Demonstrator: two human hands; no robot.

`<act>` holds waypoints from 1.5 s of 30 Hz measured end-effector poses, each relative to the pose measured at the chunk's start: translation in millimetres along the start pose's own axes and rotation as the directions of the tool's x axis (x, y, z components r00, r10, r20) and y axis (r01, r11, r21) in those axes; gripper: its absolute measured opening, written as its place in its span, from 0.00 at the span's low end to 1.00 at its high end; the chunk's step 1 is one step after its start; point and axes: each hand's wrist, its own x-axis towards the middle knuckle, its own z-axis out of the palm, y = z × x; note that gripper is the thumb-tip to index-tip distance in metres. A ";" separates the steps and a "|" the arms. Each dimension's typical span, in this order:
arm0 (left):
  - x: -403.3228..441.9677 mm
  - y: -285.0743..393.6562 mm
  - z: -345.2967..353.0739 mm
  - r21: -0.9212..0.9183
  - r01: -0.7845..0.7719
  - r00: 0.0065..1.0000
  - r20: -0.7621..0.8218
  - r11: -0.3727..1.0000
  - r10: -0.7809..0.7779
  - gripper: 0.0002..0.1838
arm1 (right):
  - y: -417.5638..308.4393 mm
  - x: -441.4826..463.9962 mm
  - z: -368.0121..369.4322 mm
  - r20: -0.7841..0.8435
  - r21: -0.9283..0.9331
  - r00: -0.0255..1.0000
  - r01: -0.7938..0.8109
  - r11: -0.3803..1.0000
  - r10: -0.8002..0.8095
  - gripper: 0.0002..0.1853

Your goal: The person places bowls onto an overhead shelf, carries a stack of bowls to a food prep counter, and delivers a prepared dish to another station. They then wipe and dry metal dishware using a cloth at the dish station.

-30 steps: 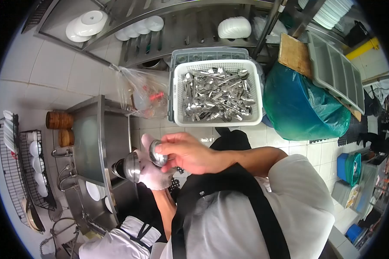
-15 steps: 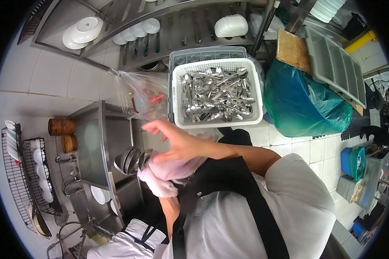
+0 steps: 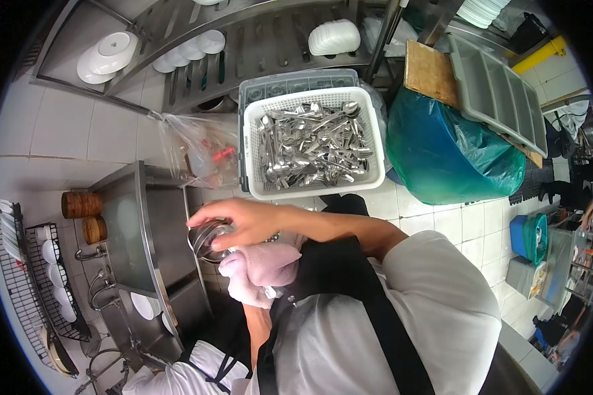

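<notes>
My right hand (image 3: 240,220) reaches across from the right, fingers curled over several nested, shiny metal bowl-shaped pieces (image 3: 203,242). Whether these are small bowls or ladle heads, I cannot tell. A pink cloth (image 3: 260,266) is bunched just below and against them. My left hand (image 3: 260,306) is mostly hidden under that cloth and closed on it; only its wrist and forearm show. Beyond my hands, a white perforated basket (image 3: 379,151) holds a heap of metal spoons and forks (image 3: 316,145).
A steel sink (image 3: 153,224) lies left, with dish racks (image 3: 56,283) beyond. Steel shelves (image 3: 263,56) with white plates stand at the back. A lined blue bin (image 3: 428,145) bears a grey cutlery tray (image 3: 497,99). A person in white (image 3: 178,378) is at lower left.
My right hand has come down from above the cloth, and its raised fingers now curl over the metal pieces. The pieces have moved slightly right, nearer the cloth. The view has shifted a little.
</notes>
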 end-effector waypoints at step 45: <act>-34.5 19.9 -37.3 -0.664 0.000 0.909 -0.313 0.748 -0.277 0.28 | 47.5 -171.1 -262.1 0.283 -0.943 0.352 0.274 0.191 0.892 0.07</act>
